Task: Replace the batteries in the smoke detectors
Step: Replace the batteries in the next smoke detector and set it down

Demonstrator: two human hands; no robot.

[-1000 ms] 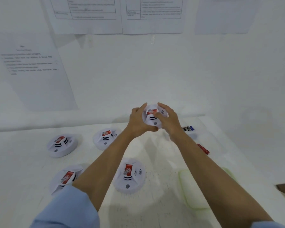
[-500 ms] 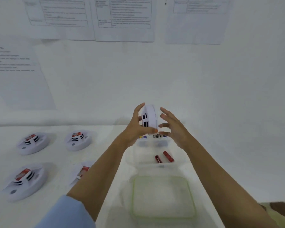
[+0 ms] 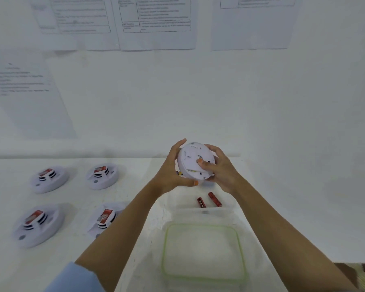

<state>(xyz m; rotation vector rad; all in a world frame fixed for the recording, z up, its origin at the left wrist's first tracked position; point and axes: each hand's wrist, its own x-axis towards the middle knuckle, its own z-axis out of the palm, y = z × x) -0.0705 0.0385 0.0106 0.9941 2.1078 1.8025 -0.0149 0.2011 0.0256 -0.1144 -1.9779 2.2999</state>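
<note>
I hold a white round smoke detector [image 3: 193, 158] in the air above the table, its back side turned toward me. My left hand [image 3: 173, 171] grips its left edge and underside. My right hand [image 3: 218, 168] grips the right side, thumb pressed on the back near the battery slot. Two red batteries [image 3: 209, 201] lie in a clear plastic box [image 3: 230, 209] just below my hands. Several other white detectors with red labels lie face up at the left, among them one at the far left [image 3: 50, 179] and one near my left forearm [image 3: 105, 218].
A clear lid with a green rim [image 3: 202, 253] lies on the white table [image 3: 9, 270] in front of the box. Printed sheets [image 3: 156, 22] hang on the white wall behind. The table's right edge runs near my right forearm.
The detector was lifted off the table and turned over, from face up, through edge-on, to back side facing me. My right hand closed on it again. The view swung right.
</note>
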